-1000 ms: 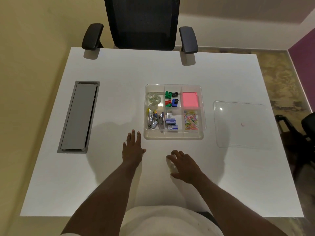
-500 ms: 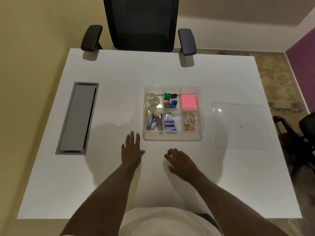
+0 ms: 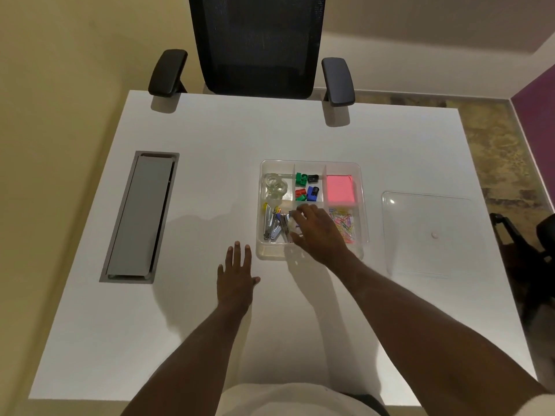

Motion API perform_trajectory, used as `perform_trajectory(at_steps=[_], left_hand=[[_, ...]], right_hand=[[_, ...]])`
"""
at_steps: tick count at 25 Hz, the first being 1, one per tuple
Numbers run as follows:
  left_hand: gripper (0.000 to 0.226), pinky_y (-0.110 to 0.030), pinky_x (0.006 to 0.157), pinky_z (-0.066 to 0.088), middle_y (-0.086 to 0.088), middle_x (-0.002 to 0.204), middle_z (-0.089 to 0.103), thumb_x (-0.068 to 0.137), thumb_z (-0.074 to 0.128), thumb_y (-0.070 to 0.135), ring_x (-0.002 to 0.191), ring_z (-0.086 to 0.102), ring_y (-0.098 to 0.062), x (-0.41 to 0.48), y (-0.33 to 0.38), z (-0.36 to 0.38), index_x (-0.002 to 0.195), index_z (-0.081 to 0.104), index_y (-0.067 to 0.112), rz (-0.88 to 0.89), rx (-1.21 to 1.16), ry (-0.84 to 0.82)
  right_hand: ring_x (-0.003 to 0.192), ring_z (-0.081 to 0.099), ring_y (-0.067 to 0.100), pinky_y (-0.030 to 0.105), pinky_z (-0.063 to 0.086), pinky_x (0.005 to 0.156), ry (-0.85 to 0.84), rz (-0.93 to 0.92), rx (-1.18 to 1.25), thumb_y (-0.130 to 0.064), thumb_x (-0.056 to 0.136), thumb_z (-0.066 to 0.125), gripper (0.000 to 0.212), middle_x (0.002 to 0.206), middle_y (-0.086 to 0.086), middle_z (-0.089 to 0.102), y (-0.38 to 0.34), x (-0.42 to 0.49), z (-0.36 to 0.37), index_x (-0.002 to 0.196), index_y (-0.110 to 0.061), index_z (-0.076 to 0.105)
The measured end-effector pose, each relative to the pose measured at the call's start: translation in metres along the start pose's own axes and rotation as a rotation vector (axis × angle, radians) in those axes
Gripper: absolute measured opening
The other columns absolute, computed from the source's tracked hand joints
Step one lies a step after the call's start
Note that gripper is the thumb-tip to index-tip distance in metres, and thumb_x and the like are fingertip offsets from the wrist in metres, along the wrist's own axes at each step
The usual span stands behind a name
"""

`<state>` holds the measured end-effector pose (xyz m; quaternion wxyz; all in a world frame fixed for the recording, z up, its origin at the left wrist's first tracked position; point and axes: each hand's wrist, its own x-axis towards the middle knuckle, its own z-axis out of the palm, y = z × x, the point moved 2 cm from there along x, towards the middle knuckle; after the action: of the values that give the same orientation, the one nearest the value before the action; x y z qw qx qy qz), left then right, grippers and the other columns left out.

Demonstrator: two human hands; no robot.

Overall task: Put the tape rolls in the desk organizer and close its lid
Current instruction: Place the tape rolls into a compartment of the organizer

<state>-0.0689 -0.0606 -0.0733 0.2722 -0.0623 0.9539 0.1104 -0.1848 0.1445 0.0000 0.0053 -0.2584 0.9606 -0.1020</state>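
White matte surface (image 3: 210, 175) carries one clear plastic desk organizer (image 3: 362, 202) with six compartments and one flat clear lid (image 3: 426, 235) lying apart to its right. Two clear tape rolls (image 3: 274, 184) sit far-left inside. Right hand (image 3: 318, 232) curls round a third roll (image 3: 292, 225) above the organizer; left hand (image 3: 237, 280) lies spread flat.

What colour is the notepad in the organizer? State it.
Pink; the notepad shows best in the head view.
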Motion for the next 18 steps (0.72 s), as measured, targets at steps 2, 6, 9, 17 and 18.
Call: perform_trajectory(at_steps=[2, 6, 9, 17, 18], left_hand=[[0.093, -0.051, 0.129, 0.017, -0.007, 0.172, -0.021, 0.103, 0.053, 0.048, 0.161, -0.013, -0.028, 0.002, 0.000, 0.001, 0.164, -0.013, 0.023, -0.005, 0.000, 0.002], [0.095, -0.051, 0.130, 0.015, -0.007, 0.171, -0.023, 0.102, 0.054, 0.048, 0.160, -0.015, -0.029, 0.003, -0.001, 0.003, 0.163, -0.014, 0.023, -0.001, -0.016, 0.012], [0.094, -0.051, 0.131, 0.014, -0.007, 0.170, -0.026, 0.103, 0.051, 0.049, 0.159, -0.017, -0.029, 0.003, -0.001, 0.004, 0.162, -0.017, 0.023, -0.004, 0.002, 0.009], [0.093, -0.051, 0.131, 0.010, -0.006, 0.167, -0.032, 0.104, 0.047, 0.049, 0.158, -0.022, -0.028, 0.004, -0.001, 0.004, 0.161, -0.021, 0.024, -0.005, 0.021, -0.002], [0.093, -0.050, 0.132, 0.009, -0.006, 0.167, -0.033, 0.104, 0.047, 0.050, 0.158, -0.023, -0.028, 0.004, -0.001, 0.004, 0.161, -0.022, 0.024, -0.004, 0.024, -0.003]], right_hand=[[0.104, 0.060, 0.025, 0.036, 0.052, 0.088, 0.024, 0.009, -0.014, -0.027, 0.082, 0.080, 0.050, 0.118, 0.010, 0.064, 0.007, 0.020, -0.005, 0.124, -0.012, 0.059], [0.102, 0.060, 0.028, 0.039, 0.052, 0.088, 0.024, 0.032, -0.026, -0.024, 0.083, 0.080, 0.048, 0.116, 0.010, 0.063, 0.015, 0.055, -0.009, 0.123, -0.011, 0.059], [0.104, 0.060, 0.028, 0.041, 0.051, 0.091, 0.003, 0.065, -0.034, -0.027, 0.086, 0.076, 0.044, 0.117, 0.010, 0.062, 0.017, 0.081, -0.009, 0.123, -0.011, 0.060], [0.103, 0.062, 0.029, 0.042, 0.046, 0.095, -0.081, 0.217, -0.016, -0.028, 0.086, 0.075, 0.039, 0.115, 0.008, 0.063, 0.023, 0.131, 0.007, 0.118, -0.012, 0.060], [0.103, 0.062, 0.029, 0.042, 0.045, 0.095, -0.103, 0.213, -0.026, -0.027, 0.086, 0.075, 0.038, 0.115, 0.008, 0.063, 0.023, 0.135, 0.009, 0.118, -0.012, 0.060]])
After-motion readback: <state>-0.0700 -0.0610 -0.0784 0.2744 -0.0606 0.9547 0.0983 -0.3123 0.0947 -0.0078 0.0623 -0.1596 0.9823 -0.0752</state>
